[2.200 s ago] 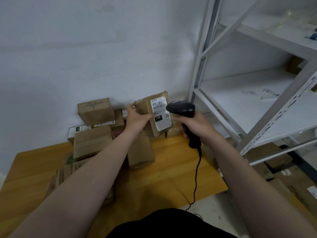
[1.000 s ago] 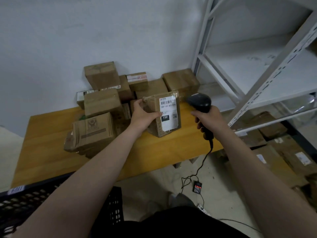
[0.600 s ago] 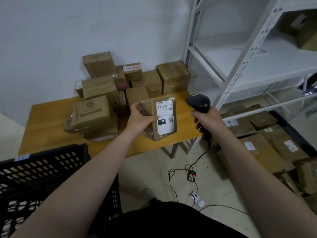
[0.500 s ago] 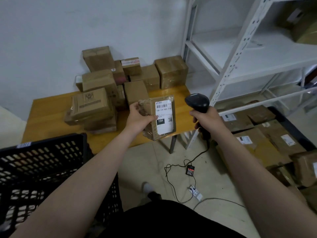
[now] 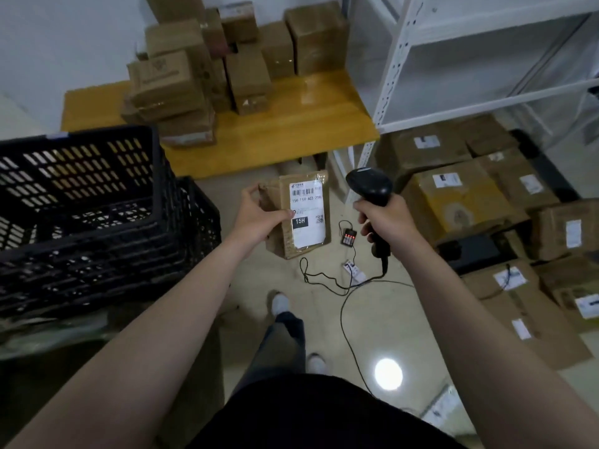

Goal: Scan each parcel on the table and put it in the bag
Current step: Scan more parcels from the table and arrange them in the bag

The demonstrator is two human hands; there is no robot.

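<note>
While both forearms reach forward over the floor, the left hand [image 5: 259, 218] grips a flat brown parcel [image 5: 308, 222] by its left edge, label showing, and the right hand [image 5: 387, 223] is clenched round a black scanner [image 5: 369, 189]. Left of them stand stacked black crates [image 5: 81, 205]; their contents cannot be made out. Beyond, more parcels [image 5: 181, 82] crowd the wooden table [image 5: 291, 137].

You have one view, worn on your head and tilted steeply down and forward. Your forearms run up from the bottom edge to the centre, where your left hand [image 5: 259, 218] grips the parcel [image 5: 308, 228] and your right hand [image 5: 385, 222] grips the scanner [image 5: 369, 187], close in. The table [image 5: 291, 131] lies farther off near the top, and the black crate [image 5: 97, 241] fills the left.
</note>
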